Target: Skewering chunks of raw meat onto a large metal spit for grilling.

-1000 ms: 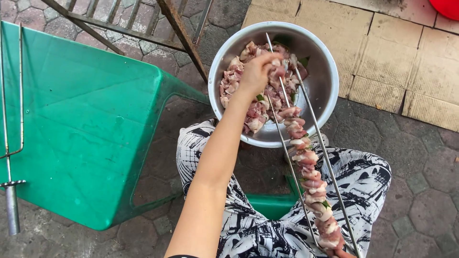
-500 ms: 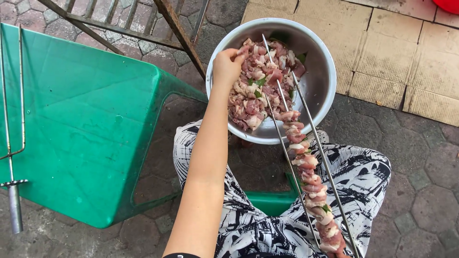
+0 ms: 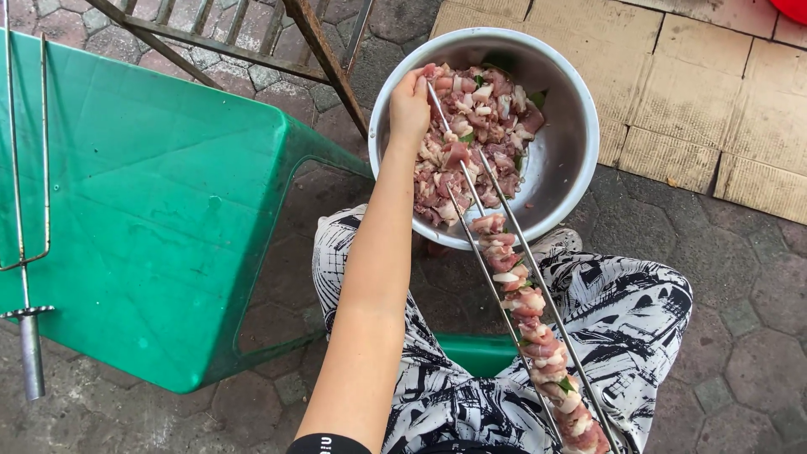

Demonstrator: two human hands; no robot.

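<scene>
Over the steel bowl [image 3: 565, 143], at its near-left rim, the left hand [image 3: 409, 105] is curled narrow, fingertips pinched on a piece of the chopped raw meat [image 3: 479, 126] that fills the bowl's left half. Right hand not in view; its state cannot be told. A two-pronged metal skewer [image 3: 471, 181] runs from the bowl's centre back toward the person, tips resting just beside the pinching fingers; the stretch below the bowl's near rim is already packed with threaded meat [image 3: 538, 345], lying over patterned black-and-white trousers [image 3: 622, 319]. Bare prong length remains only inside the bowl. Left of the bowl: a green plastic stool [image 3: 151, 210], with a second, empty pronged skewer [image 3: 25, 252] lying on its far-left edge. Beyond the bowl, a rusty metal frame [image 3: 319, 50]; right of the bowl, flattened cardboard [image 3: 698, 101] on paving. Judgement: to do this step well, take one firm piece, not a clump; push it squarely onto both prongs so it cannot spin, then slide it down snug against the packed pieces. Keep fingertips to the side of the points, and hold the skewer over the bowl so drips and dropped scraps fall back in.
</scene>
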